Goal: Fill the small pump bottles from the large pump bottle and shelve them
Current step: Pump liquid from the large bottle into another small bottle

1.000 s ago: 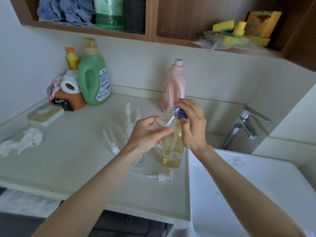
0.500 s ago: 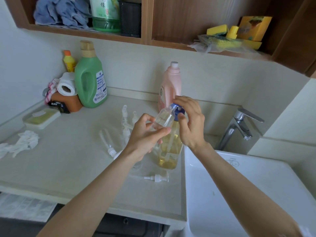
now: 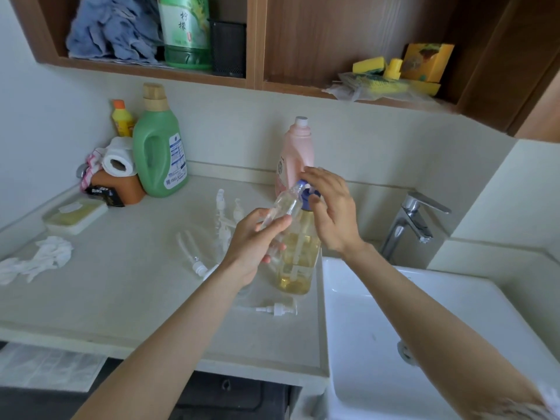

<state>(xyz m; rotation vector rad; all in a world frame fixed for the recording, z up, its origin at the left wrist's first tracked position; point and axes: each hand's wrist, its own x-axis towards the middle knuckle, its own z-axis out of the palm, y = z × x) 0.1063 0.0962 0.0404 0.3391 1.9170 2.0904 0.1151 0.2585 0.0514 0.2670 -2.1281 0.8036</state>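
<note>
My left hand [image 3: 253, 245] grips a small clear bottle [image 3: 285, 206], tilted with its open mouth up against the blue pump head [image 3: 308, 194] of the large bottle of yellow liquid [image 3: 298, 262]. That large bottle stands on the counter by the sink. My right hand [image 3: 331, 212] is over the pump head with fingers spread and fairly straight. More small clear bottles [image 3: 222, 216] stand behind my left hand. One loose pump top [image 3: 277, 309] lies in front of the large bottle, and another pump with its tube [image 3: 194, 259] lies to the left.
A pink bottle [image 3: 295, 156] stands at the wall behind the hands. A green jug [image 3: 159, 153], toilet roll and soap dish sit at the back left. White sink [image 3: 424, 328] and tap [image 3: 410, 225] lie right. The wooden shelf [image 3: 303, 89] above holds sponges, a green bottle and cloths.
My right hand's fingers have lifted and spread above the blue pump head, where they were curled down on it before. The small bottle stays at the spout. The view has tilted slightly.
</note>
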